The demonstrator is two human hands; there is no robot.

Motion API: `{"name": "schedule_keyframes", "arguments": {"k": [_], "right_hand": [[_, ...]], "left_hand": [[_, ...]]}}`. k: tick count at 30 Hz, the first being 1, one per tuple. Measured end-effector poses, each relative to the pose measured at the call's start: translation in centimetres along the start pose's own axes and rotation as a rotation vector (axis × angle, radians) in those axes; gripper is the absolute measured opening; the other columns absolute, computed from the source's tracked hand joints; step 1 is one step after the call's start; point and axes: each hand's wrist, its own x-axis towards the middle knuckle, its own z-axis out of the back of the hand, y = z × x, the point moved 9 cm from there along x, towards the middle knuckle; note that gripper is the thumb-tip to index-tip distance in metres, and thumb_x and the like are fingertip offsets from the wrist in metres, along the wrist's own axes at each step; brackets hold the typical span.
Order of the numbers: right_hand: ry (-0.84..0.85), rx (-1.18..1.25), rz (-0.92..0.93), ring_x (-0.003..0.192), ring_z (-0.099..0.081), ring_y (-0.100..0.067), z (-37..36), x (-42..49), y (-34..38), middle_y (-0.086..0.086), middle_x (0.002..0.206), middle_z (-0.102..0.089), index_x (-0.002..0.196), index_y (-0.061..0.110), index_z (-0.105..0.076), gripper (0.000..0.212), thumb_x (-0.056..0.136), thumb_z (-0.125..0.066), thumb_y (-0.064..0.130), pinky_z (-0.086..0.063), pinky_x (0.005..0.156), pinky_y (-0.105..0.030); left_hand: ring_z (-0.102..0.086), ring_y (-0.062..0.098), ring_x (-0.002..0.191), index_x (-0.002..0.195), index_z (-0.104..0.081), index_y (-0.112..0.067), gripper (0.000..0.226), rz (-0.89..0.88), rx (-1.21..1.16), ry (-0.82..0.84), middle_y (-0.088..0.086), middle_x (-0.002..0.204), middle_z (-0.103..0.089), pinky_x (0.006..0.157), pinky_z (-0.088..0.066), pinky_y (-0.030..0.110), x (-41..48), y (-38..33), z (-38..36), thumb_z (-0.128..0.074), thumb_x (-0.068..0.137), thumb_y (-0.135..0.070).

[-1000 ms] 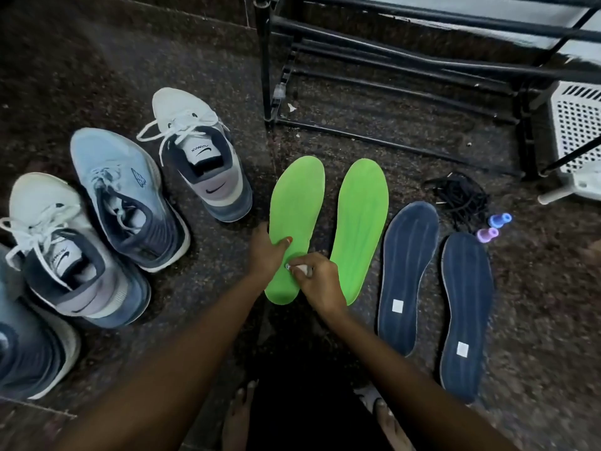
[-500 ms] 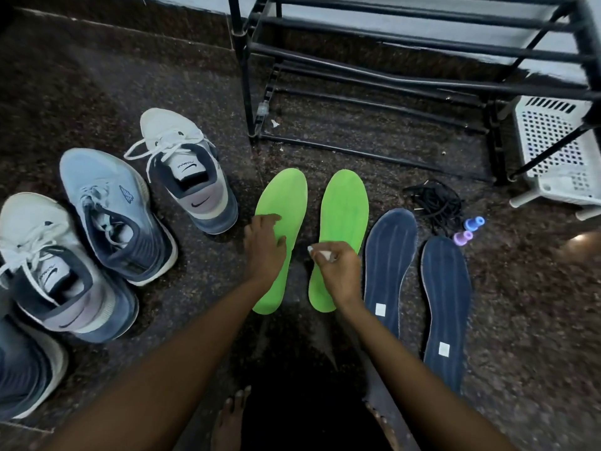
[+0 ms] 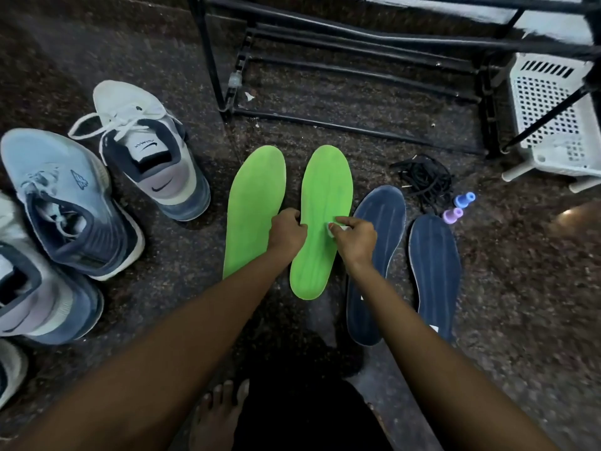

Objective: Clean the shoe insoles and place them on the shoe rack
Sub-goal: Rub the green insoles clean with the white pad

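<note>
Two bright green insoles were lying side by side on the dark speckled floor, toes pointing at the black shoe rack [image 3: 357, 37], which sat just beyond them. The left hand [image 3: 286, 231] was curled loosely with its fingers together, resting between the two and touching the inner edge of the left green insole [image 3: 253, 203]. The right hand [image 3: 354, 236] had its fingertips pinched shut on a small white wipe [image 3: 332, 228], pressing it down on the middle of the right green insole [image 3: 325, 206]. Couldn't really tell what that white thing was made of, it was mostly hidden under the fingers. Right of the green pair were two navy insoles [image 3: 377, 255], also flat on the floor, the nearer one just beside the green one, and both partly covered by the right forearm. Past those was a tangle of black laces [image 3: 422, 183] and two little caps, one blue [image 3: 465, 200] and one purple [image 3: 452, 215], near the toe of the far navy insole. A white perforated basket [image 3: 546, 118] stood at the rack's right end. Over on the left were several sneakers, including a white and navy sneaker [image 3: 149, 151] and a light blue sneaker [image 3: 65, 200], well apart from the rack. Bare toes [image 3: 221, 405] showed at the bottom.
</note>
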Motion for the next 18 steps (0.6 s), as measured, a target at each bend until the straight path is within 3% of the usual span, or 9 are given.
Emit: {"name": "schedule_keyframes", "arguments": {"k": [2,6,12,18], "right_hand": [[0.011,0.024,-0.030,0.100,-0.061,-0.026,0.0,0.3,-0.1,-0.020,0.111,-0.063,0.110,-0.004,-0.063,0.030,0.083,-0.067,0.009,-0.040,0.080,-0.014],[0.032,0.091,-0.076,0.096,-0.063,-0.029,0.4,0.5,0.0,-0.022,0.108,-0.064,0.109,-0.006,-0.063,0.032,0.080,-0.069,0.008,-0.049,0.091,-0.034],[0.045,0.106,-0.031,0.093,-0.063,-0.028,2.0,-1.1,2.5,-0.021,0.106,-0.065,0.107,-0.006,-0.064,0.030,0.080,-0.069,0.008,-0.050,0.089,-0.037],[0.038,0.086,0.067,0.088,-0.062,-0.027,5.7,-3.7,7.4,-0.023,0.105,-0.065,0.107,-0.006,-0.064,0.030,0.081,-0.069,0.008,-0.051,0.086,-0.040]], "left_hand": [[-0.061,0.036,0.100,0.109,-0.065,0.006,0.022,0.012,-0.042,0.015,0.023,0.110,-0.066,0.086,-0.050,0.041,0.0,0.0,-0.1,-0.055,0.089,0.002],[-0.061,0.035,0.101,0.112,-0.062,0.005,0.024,0.040,-0.107,0.023,0.023,0.111,-0.065,0.086,-0.051,0.040,-0.6,0.0,0.2,-0.055,0.089,0.004],[-0.062,0.035,0.099,0.112,-0.057,0.004,0.023,0.100,-0.246,0.062,0.024,0.109,-0.063,0.085,-0.053,0.048,-2.5,-0.9,1.6,-0.056,0.090,0.004],[-0.062,0.031,0.095,0.111,-0.058,0.004,0.021,0.034,-0.334,0.115,0.023,0.110,-0.064,0.082,-0.053,0.042,-5.8,-4.9,4.9,-0.056,0.090,0.004]]}}
